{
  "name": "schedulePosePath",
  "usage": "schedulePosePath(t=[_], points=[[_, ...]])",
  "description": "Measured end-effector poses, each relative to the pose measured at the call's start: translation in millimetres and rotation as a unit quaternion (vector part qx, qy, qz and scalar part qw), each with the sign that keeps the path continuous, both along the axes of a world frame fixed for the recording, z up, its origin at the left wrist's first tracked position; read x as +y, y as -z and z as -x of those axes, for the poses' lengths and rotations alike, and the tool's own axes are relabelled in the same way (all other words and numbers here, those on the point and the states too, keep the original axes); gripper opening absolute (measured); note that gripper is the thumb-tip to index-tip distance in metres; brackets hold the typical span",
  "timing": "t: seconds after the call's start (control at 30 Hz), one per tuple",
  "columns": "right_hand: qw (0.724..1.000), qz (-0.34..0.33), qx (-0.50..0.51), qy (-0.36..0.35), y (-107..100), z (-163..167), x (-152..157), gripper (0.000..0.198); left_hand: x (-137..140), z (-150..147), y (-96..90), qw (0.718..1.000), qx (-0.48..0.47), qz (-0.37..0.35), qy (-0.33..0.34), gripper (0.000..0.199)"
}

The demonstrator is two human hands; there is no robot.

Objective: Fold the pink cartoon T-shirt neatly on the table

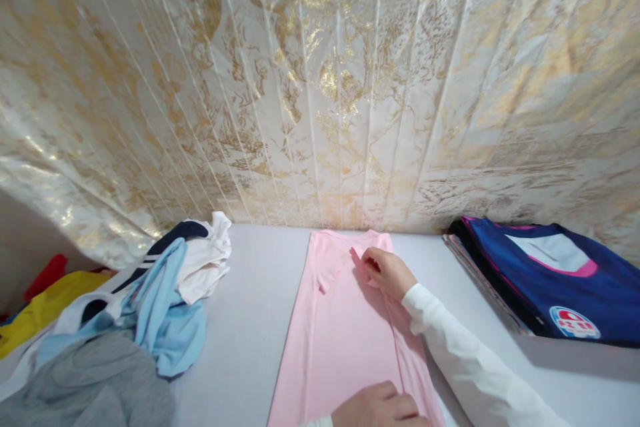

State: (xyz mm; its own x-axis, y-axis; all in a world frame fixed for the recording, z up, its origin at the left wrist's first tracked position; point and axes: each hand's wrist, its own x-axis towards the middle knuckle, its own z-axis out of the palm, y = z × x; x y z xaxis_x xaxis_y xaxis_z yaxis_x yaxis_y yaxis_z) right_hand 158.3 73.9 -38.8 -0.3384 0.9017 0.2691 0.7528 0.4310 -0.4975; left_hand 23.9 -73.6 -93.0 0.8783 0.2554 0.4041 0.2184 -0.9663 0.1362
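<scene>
A pink short-sleeved shirt [345,340] lies lengthwise on the white surface, collar toward the back, both sides folded inward into a long narrow shape. My right hand [389,272] is closed in a pinch on the shirt's right sleeve, lifting its edge slightly near the shoulder. The left sleeve [327,277] rests flat on the body of the shirt. At the bottom edge, my left hand [377,407] is over the lower part of the shirt, knuckles bent. Its fingertips are hidden and the frame cuts it off.
On the left lies a loose heap of clothes: a grey garment [100,383], a light blue one [170,320], a white one [207,267] and a yellow one [50,307]. A folded stack with a navy shirt [530,280] on top sits right. Behind hangs a gold-patterned curtain [320,93].
</scene>
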Motion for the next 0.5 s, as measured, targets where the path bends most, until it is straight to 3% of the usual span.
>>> schedulePosePath(t=[0.17, 0.3, 0.5], points=[[0.999, 0.013, 0.033, -0.027, 1.2, -1.1, -4.7, 0.016, 1.4, 1.3, -5.1, 1.0, -0.018, 0.001, 0.004, 0.015], [0.998, 0.009, 0.056, -0.02, -8.0, -15.2, -12.4, 0.022, -1.1, 8.0, -24.5, 1.0, -0.021, -0.009, 0.021, 0.014], [0.997, 0.025, 0.031, -0.068, -20.7, -41.7, -70.9, 0.025, -15.5, 16.4, -51.9, 0.999, 0.01, 0.039, 0.009, 0.012]])
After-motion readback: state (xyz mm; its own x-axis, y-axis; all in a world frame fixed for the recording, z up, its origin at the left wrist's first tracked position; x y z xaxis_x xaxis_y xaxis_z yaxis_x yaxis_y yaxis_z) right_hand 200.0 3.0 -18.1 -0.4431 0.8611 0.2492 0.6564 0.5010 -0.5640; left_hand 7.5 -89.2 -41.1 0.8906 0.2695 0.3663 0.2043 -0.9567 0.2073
